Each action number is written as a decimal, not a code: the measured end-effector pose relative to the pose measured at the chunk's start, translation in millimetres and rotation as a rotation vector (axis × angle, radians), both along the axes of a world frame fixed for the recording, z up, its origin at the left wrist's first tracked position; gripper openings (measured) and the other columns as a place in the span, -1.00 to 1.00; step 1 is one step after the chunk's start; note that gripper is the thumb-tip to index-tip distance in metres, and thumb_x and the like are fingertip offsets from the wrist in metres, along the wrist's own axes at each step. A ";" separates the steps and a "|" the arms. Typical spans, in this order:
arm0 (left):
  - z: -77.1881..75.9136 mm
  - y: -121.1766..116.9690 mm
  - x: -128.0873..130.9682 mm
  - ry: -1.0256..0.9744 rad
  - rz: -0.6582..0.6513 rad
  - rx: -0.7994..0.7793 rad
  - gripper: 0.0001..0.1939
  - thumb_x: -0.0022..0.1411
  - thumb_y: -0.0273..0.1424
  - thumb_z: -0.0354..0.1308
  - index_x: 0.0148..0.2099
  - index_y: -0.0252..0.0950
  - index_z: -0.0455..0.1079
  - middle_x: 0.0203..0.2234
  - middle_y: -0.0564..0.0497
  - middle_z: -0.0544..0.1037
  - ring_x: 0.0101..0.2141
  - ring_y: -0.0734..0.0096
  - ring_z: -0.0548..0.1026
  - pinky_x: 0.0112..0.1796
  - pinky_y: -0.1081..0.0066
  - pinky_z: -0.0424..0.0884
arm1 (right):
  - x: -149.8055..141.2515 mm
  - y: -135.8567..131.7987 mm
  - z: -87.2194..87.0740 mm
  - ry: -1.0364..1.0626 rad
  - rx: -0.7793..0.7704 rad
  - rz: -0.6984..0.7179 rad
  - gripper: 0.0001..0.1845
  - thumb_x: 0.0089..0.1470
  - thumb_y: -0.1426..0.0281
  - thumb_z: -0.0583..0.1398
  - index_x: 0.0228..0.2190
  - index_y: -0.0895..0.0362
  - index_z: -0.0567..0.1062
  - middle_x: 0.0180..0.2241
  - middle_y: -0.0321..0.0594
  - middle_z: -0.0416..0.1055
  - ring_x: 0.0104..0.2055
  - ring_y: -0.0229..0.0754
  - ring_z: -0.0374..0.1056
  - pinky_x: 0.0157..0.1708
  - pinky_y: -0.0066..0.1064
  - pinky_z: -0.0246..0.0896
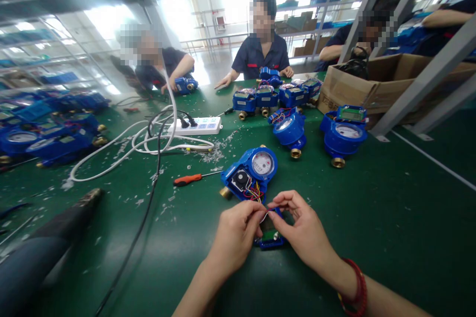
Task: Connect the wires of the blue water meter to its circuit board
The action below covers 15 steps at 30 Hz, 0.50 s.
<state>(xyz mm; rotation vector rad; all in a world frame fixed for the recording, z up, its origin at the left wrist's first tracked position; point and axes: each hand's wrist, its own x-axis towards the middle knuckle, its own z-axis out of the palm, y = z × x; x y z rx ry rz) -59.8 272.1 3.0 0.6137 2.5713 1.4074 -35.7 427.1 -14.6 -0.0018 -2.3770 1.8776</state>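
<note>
An opened blue water meter point(272, 154) lies in front of me, its round dial facing up and a black round part showing in its open compartment. Thin coloured wires point(256, 192) run from that compartment toward my fingers. Over a small blue cover with a green circuit board point(271, 241), my left hand point(236, 230) pinches the wires, a white one showing at its fingertips. My right hand point(301, 228), a red bracelet on its wrist, pinches the wires close to the left fingertips. The exact point of grip is partly hidden by the fingers.
An orange-handled screwdriver point(189, 179) lies left of the meter. Beyond are a white power strip point(201, 126), looping cables and plastic scraps. More meters point(290, 129) stand behind and at left. A cardboard box point(349, 86) and metal posts stand at right. Co-workers sit opposite.
</note>
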 end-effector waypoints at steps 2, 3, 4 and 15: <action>1.2 0.1 -1.3 0.013 -0.021 -0.011 -0.81 0.25 -0.38 -0.07 -0.31 -0.25 0.36 -0.61 0.13 0.41 -0.58 0.57 0.39 -0.47 0.56 0.27 | 0.2 0.0 1.1 0.002 0.002 0.002 -0.81 -0.01 0.45 0.17 -0.31 0.10 0.28 -0.32 -0.26 0.38 -0.23 -0.21 0.34 -0.21 -0.35 0.26; 1.6 0.2 -1.9 0.020 -0.029 -0.014 -0.81 0.25 -0.38 -0.07 -0.31 -0.25 0.36 -0.61 0.13 0.41 -0.58 0.58 0.39 -0.47 0.56 0.27 | 0.3 -0.1 1.5 0.003 0.004 0.002 -0.81 -0.02 0.46 0.17 -0.31 0.10 0.28 -0.32 -0.25 0.38 -0.23 -0.21 0.34 -0.21 -0.34 0.26; 1.9 0.3 -2.3 0.026 -0.033 -0.017 -0.81 0.25 -0.38 -0.07 -0.31 -0.25 0.36 -0.62 0.13 0.41 -0.59 0.58 0.39 -0.47 0.56 0.27 | 0.5 -0.2 1.9 0.006 0.006 0.000 -0.81 -0.02 0.46 0.17 -0.31 0.10 0.29 -0.32 -0.25 0.38 -0.23 -0.21 0.34 -0.21 -0.34 0.26; -0.3 -1.9 -4.6 0.095 -0.069 -0.064 -0.81 0.26 -0.39 -0.07 -0.24 -0.24 0.38 -0.59 0.13 0.45 -0.60 0.61 0.41 -0.47 0.59 0.29 | 1.3 -0.7 1.7 0.021 0.038 -0.013 -0.82 -0.03 0.46 0.18 -0.32 0.10 0.30 -0.34 -0.26 0.39 -0.24 -0.20 0.34 -0.21 -0.35 0.25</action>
